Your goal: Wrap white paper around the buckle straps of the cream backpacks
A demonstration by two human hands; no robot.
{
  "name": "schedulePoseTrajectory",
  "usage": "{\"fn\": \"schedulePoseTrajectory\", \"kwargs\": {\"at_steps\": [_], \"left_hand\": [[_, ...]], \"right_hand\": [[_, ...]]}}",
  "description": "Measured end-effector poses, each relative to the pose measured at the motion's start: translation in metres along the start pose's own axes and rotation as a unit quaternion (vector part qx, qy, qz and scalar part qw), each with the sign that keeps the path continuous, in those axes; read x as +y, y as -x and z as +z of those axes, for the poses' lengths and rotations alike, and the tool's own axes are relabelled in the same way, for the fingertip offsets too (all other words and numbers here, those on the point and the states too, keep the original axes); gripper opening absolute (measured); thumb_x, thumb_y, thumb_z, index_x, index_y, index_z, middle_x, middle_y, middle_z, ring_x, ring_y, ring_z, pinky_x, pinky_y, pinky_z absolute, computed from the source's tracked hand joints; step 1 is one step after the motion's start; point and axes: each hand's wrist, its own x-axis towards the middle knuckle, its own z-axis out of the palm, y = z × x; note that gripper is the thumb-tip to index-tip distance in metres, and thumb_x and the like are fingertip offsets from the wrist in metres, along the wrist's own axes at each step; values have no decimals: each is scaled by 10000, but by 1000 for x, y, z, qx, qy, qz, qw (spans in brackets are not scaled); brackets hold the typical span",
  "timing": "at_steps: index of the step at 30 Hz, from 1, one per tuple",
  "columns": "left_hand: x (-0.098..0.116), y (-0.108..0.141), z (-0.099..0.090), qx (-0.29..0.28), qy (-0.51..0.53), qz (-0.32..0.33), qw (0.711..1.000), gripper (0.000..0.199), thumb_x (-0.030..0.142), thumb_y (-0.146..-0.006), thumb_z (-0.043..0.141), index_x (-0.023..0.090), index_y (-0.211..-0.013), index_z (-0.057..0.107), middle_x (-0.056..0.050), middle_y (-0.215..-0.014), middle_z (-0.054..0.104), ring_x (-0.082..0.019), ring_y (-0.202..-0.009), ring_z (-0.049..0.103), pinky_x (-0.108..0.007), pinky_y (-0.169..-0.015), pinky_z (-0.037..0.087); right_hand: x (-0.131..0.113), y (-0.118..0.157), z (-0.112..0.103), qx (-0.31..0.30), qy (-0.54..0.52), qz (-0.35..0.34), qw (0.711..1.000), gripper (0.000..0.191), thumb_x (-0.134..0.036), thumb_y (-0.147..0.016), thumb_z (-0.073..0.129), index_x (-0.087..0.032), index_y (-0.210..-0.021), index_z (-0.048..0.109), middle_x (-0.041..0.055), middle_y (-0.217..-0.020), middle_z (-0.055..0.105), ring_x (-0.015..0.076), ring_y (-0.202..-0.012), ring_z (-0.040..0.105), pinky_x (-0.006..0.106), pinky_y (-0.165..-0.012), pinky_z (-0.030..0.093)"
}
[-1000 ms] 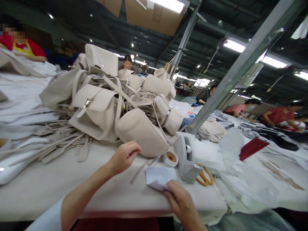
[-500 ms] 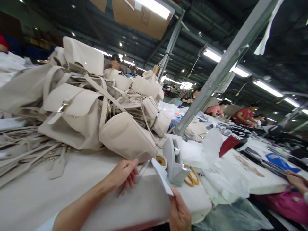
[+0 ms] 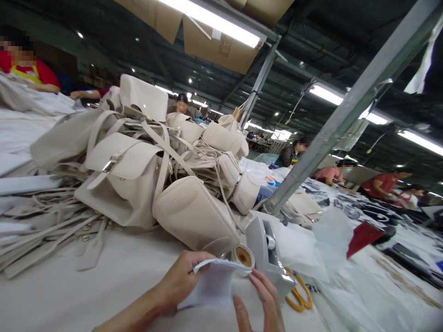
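A folded pale white sheet point(image 3: 216, 283), paper or thin cloth, stands raised over the pale work table. My left hand point(image 3: 183, 279) grips its left edge between thumb and fingers. At the right corner, the fingertips of my right hand point(image 3: 265, 295) touch the sheet, with the thumb spread apart from them. Just beyond the sheet sits a small round pot point(image 3: 243, 256) with a brown stain inside. A grey tape dispenser point(image 3: 266, 253) stands beside the pot. Yellow-handled scissors point(image 3: 300, 295) lie to its right, partly hidden. Whatever lies behind the sheet is hidden.
Beige handbags point(image 3: 121, 177) form a heap behind my hands, with loose straps point(image 3: 44, 240) at the left. A slanted metal post point(image 3: 332, 124) rises beyond the dispenser. Clear plastic bags point(image 3: 346, 276) and a red piece point(image 3: 365, 239) lie rightward. Several people work around the tables.
The sheet moved from my right hand into my left hand's grip and turned broadside. My right hand's fingers have spread. The view shifted left, bringing a red-sleeved person into sight.
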Motion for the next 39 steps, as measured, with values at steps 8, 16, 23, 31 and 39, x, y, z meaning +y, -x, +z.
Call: {"fn": "schedulePoseTrajectory", "kwargs": {"at_steps": [8, 16, 23, 31, 39], "left_hand": [[-2, 0, 5, 9, -37, -14, 999, 225, 322, -828, 586, 159, -814, 740, -23, -763, 707, -188, -754, 600, -245, -688, 419], [-7, -4, 6, 40, 36, -55, 997, 304, 423, -815, 586, 147, -736, 686, 7, -644, 583, -147, -635, 498, -234, -587, 357], [-5, 0, 6, 15, -100, 11, 995, 276, 281, -832, 518, 153, -678, 708, 11, -614, 600, -146, -620, 528, -231, -593, 341], [-5, 1, 7, 8, -142, 26, 990, 278, 311, -831, 505, 168, -617, 607, 22, -584, 515, -139, -607, 488, -241, -592, 303], [0, -3, 4, 57, 41, -59, 996, 306, 450, -767, 549, 188, -622, 487, 42, -606, 401, -121, -590, 361, -241, -543, 274]], "right_hand": [[1, -20, 23, -143, -31, 63, 987, 177, -352, -900, 579, -225, -946, 693, 45, -845, 750, 204, -747, 721, 268, -690, 586], [-2, -19, 18, -135, -28, 107, 985, 250, -298, -895, 502, -219, -1024, 701, 57, -966, 754, 234, -885, 714, 310, -783, 572], [-22, -30, 28, -104, 10, 38, 994, 256, -215, -869, 455, -240, -812, 702, 17, -737, 740, 203, -666, 699, 288, -614, 542], [-29, -42, 19, -183, -53, 7, 982, 198, -232, -864, 523, -239, -884, 720, 38, -847, 752, 207, -802, 700, 304, -763, 555], [-8, -28, 6, -112, -209, 324, 916, 459, -511, -780, 690, -192, -1111, 685, 93, -998, 759, 254, -863, 717, 300, -710, 585]]}}
